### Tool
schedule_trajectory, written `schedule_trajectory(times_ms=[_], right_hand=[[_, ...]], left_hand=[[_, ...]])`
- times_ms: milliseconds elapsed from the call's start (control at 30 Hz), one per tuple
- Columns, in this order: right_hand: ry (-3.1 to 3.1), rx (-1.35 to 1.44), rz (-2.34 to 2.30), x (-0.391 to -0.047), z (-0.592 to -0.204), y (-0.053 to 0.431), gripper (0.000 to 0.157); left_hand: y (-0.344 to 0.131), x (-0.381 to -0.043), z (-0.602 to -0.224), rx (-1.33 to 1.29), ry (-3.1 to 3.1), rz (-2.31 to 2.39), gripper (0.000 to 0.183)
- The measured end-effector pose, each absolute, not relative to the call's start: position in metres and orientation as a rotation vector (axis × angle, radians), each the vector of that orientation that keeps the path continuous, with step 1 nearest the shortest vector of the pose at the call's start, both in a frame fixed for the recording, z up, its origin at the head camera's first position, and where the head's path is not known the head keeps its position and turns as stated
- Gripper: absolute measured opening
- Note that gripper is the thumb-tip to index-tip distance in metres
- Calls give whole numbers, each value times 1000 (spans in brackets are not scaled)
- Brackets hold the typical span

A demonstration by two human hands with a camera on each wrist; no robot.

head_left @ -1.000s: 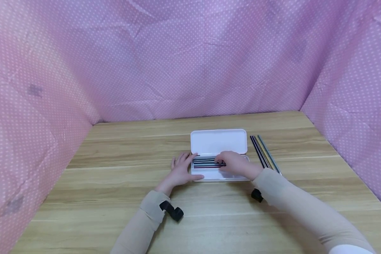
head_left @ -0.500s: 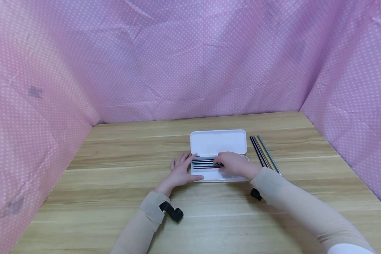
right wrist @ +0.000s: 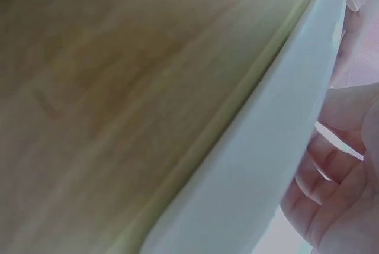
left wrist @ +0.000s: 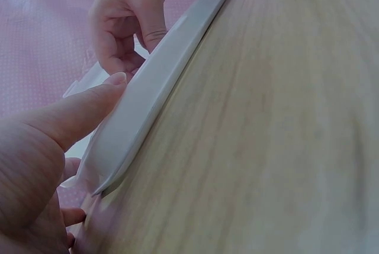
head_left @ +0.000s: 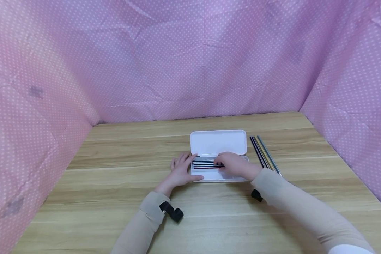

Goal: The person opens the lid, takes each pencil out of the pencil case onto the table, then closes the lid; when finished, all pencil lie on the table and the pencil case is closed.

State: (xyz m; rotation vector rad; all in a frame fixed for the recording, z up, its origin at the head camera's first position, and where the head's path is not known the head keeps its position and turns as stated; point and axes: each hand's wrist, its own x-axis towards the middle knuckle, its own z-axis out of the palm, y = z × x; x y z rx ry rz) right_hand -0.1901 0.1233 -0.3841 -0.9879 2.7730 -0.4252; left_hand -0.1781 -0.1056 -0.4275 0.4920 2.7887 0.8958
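A white pencil case (head_left: 211, 175) lies with its lid (head_left: 218, 142) folded back. Several dark and reddish pencils (head_left: 203, 167) lie lengthwise in its rear part. My left hand (head_left: 179, 173) spans the case's left end, fingers spread, the index finger reaching the hinge corner. In the left wrist view its straight thumb rests along the front rim of the case (left wrist: 148, 70). Inside the case, my right hand (head_left: 235, 164) pinches dark pencils with curled fingers. In the right wrist view the case wall (right wrist: 254, 141) hides the fingertips of the right hand (right wrist: 340, 189).
Several loose pencils (head_left: 264, 151), dark, yellow and blue-green, lie slanted on the wooden table (head_left: 130, 148) right of the case. My right sleeve covers their near ends. Pink dotted cloth (head_left: 177, 63) hangs behind the table and along both sides.
My right hand has shifted very slightly left within the pencil case, and the pencils there moved a little. The left hand, the case and the loose pencils stay in place.
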Motion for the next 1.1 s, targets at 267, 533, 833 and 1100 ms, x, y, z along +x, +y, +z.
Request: schedule_trajectory(times_ms=[267,533,833,1100], right_hand=[[2763,-977,-417,-191,-387,122,13],[2739,-993,-369,-193,-384,118,14],[2672,-891,-372,-197,-383,116,13],[2617,-908,-523,-201,-386,121,12]], left_hand=[[-106,-178,-428,490,2791,897,85],[-106,-178,-427,491,2783,889,86],[-106,-179,-427,497,2790,888,86],[-106,-178,-428,508,2798,900,85]])
